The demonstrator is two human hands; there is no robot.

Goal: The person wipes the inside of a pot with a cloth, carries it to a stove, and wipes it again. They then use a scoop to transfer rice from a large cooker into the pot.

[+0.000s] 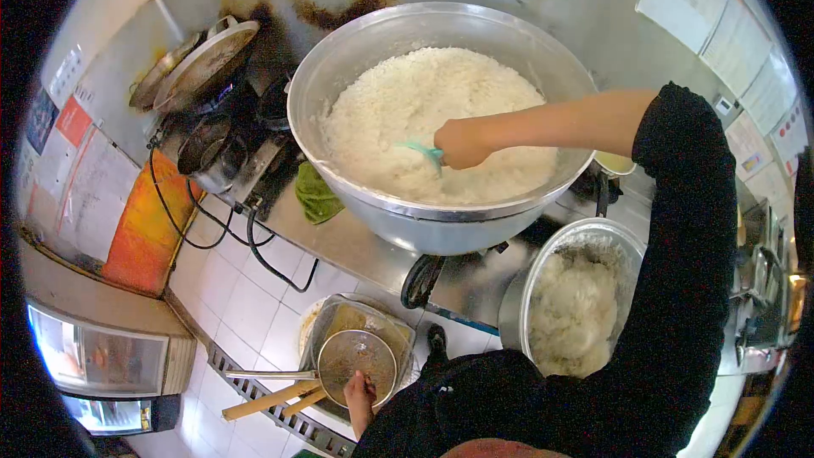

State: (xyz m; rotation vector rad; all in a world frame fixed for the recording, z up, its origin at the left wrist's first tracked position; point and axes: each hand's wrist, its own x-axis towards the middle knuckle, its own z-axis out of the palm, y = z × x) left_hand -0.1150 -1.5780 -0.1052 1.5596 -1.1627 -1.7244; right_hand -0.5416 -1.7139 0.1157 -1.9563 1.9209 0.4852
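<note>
Right grip (462, 144) clamped on a pale turquoise hand tool (432, 153) in white rice (441, 85).
The rice spreads beneath and beyond that grip in a wide silver metal bowl (398, 219); the left grip (360, 390) overlaps a round, long-handled metal utensil (346, 358), whether clamped I cannot tell.

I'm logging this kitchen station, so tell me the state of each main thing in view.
Large pot: uncovered, heaped with white rice
Right hand: closed around teal utensil
Teal utensil: gripped, inside the large pot
Left hand: over round long-handled utensil, grip unclear
Smaller pot: uncovered, white contents
Green cloth: crumpled
Round lid: tilted on edge
Dark saucepan: uncovered, contents unclear
</note>
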